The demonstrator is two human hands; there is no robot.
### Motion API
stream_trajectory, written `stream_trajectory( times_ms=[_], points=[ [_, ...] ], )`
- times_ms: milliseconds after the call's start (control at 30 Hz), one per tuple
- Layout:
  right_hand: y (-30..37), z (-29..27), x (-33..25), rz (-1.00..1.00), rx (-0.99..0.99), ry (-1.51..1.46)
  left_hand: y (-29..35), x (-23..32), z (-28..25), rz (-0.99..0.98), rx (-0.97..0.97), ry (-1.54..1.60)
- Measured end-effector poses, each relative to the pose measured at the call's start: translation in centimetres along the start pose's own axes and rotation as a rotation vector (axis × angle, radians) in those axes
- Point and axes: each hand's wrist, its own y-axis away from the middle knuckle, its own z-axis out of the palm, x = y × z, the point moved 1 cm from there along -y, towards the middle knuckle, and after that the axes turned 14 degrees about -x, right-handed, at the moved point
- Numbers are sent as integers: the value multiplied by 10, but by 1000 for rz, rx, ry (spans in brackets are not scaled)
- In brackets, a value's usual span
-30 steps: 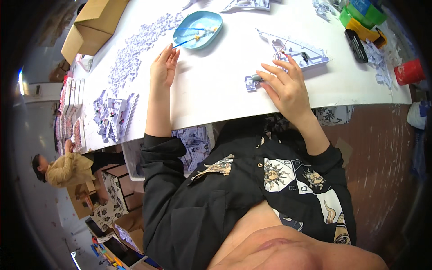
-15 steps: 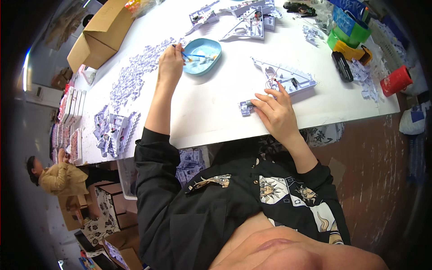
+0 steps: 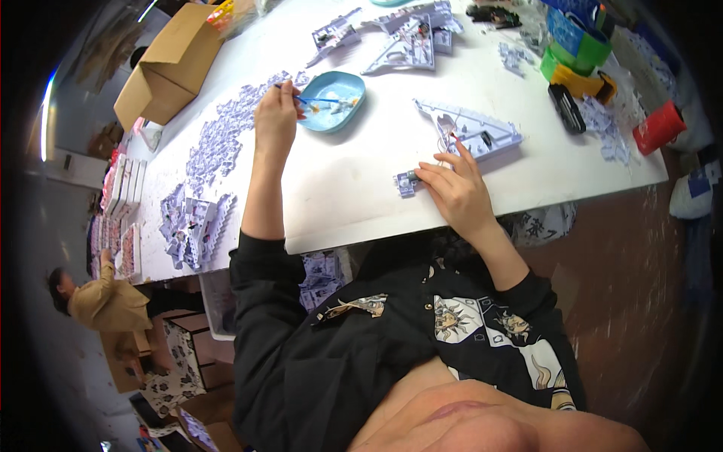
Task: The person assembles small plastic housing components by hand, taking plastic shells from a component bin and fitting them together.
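Observation:
My left hand [image 3: 276, 124] is closed around a thin blue stick [image 3: 320, 99], whose far end reaches over a shallow blue dish [image 3: 331, 122]. Small whitish and orange bits lie in the dish. On the right, my right hand [image 3: 461, 192] pinches a small pale-lilac plastic part [image 3: 405, 183] with a dark greenish piece on it, at the tabletop. Just beyond those fingers lies a triangular pale-lilac plastic housing [image 3: 478, 135] with thin wires and a dark component inside. A fingertip comes close to its wires; whether it touches them I cannot tell.
Many small lilac parts [image 3: 222, 143] spread left of the dish, with larger assemblies [image 3: 192, 230] nearer me. More housings [image 3: 407, 45] lie at the back. Tape rolls [image 3: 580, 49], a black tool [image 3: 566, 109] and a red cylinder [image 3: 659, 128] stand right. A person [image 3: 109, 301] stands far left.
My left hand has shifted slightly left and nearer me, still holding the blue stick over the dish. My right hand keeps its pinch on the small plastic part. The view has tilted slightly.

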Motion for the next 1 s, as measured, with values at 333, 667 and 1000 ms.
stream_trajectory(
  times_ms=[333, 667, 1000],
  points=[
    [-14, 3, 13, 5, 12, -35, 129, 45, 63, 421, -310, 144],
    [-10, 8, 12, -2, 38, -33, 128, 55, 71, 451, -359, -88],
    [-10, 7, 13, 15, 35, -14, 124, 66, 78, 581, -451, -277]
  ],
)
